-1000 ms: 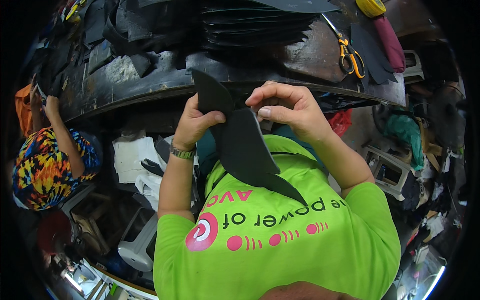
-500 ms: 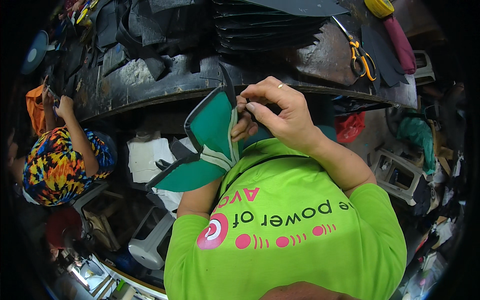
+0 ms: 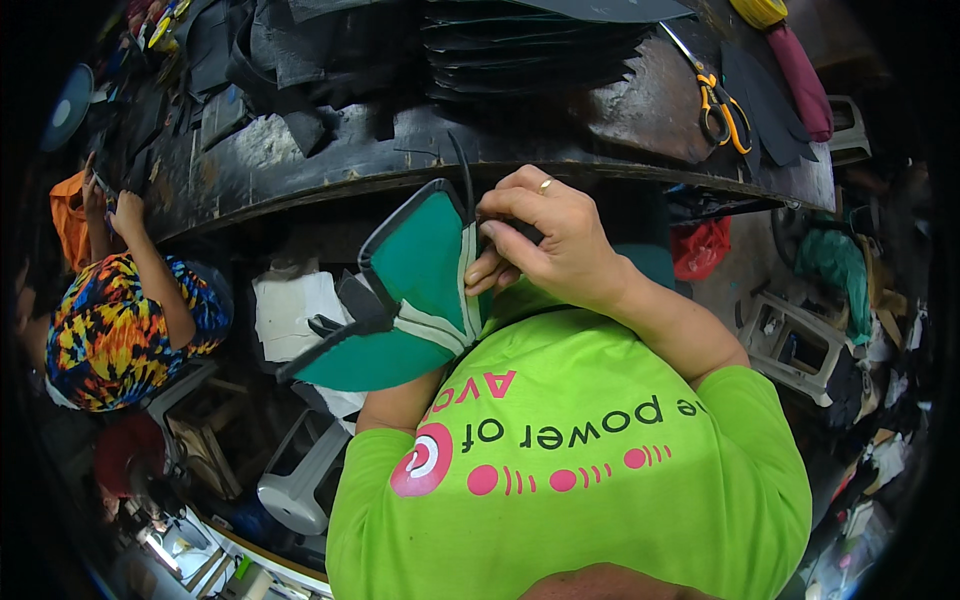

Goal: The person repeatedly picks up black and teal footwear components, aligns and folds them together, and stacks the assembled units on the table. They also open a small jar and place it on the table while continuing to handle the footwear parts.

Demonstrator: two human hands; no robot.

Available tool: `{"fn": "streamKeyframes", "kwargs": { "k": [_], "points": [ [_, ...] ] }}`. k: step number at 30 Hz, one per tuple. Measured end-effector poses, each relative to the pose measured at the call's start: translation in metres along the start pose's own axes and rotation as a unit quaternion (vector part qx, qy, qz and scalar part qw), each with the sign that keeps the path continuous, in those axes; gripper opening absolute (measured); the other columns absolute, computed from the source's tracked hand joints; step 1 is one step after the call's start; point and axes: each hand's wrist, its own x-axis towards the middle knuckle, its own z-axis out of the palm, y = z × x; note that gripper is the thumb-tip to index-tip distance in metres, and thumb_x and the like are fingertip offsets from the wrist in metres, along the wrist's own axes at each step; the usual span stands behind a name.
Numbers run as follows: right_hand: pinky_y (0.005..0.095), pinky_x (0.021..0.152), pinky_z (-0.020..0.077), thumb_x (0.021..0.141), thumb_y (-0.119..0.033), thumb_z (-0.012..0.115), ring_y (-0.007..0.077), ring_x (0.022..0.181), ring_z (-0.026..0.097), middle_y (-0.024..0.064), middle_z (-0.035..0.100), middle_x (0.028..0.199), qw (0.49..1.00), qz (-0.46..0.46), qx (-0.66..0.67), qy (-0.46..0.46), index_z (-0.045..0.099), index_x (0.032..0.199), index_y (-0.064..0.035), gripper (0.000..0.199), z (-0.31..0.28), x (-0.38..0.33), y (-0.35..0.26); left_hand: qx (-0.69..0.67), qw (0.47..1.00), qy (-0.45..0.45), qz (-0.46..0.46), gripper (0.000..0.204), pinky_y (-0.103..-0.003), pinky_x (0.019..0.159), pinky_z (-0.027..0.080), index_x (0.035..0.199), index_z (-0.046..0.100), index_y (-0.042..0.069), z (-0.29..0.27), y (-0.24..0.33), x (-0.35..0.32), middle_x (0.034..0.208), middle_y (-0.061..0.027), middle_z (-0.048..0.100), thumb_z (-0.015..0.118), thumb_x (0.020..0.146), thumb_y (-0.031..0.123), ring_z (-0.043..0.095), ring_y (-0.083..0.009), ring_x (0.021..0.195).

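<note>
Left of narrowed right hand [image 3: 560, 238], saw bent piece [image 3: 415, 250] pointing up and lower-left lengthwise; couldn't tell left hand [image 3: 486, 273] grip.

The left hand [image 3: 484, 274] is mostly hidden behind a green-and-black piece [image 3: 418, 248], with only some fingers showing past its right edge. Whatever lies between the right hand's [image 3: 560, 232] thumb and forefinger is too small to tell. The far edge cuts off a stack of dark sheets [image 3: 530, 50] and, farther right, a yellow roll [image 3: 758, 12]. At left, a co-worker's [image 3: 120, 325] head is lost in the dark rim; the tool in their hands is indistinct.
</note>
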Motion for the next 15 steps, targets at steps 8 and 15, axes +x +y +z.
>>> {"fn": "streamKeyframes", "kwargs": {
  "k": [8,15],
  "points": [
    [0.0303,0.074,0.0531,0.085,0.004,0.059,0.0146,0.079,0.065,0.0069,0.063,0.09,0.993,0.047,0.106,-0.034,0.068,0.097,0.0029,0.015,-0.023,-0.003,0.009,0.099,0.994,0.026,0.027,0.035,-0.031,0.082,0.056,0.12,0.058,0.006,-0.017,0.007,0.014,0.084,-0.0038,0.065,0.073,0.091,0.016,0.065,-0.0142,0.072],
    [0.0221,0.071,0.0535,0.093,-0.002,0.06,0.0084,0.077,0.065,0.0036,0.067,0.088,0.852,0.254,0.458,0.013,0.066,0.094,0.0002,0.007,-0.022,-0.01,0.032,0.304,0.94,0.155,0.023,0.042,-0.028,0.087,0.057,0.128,0.057,0.001,0.022,0.026,0.011,0.111,-0.0076,0.07,0.072,0.089,0.006,0.069,-0.0146,0.097]
  ]
}}
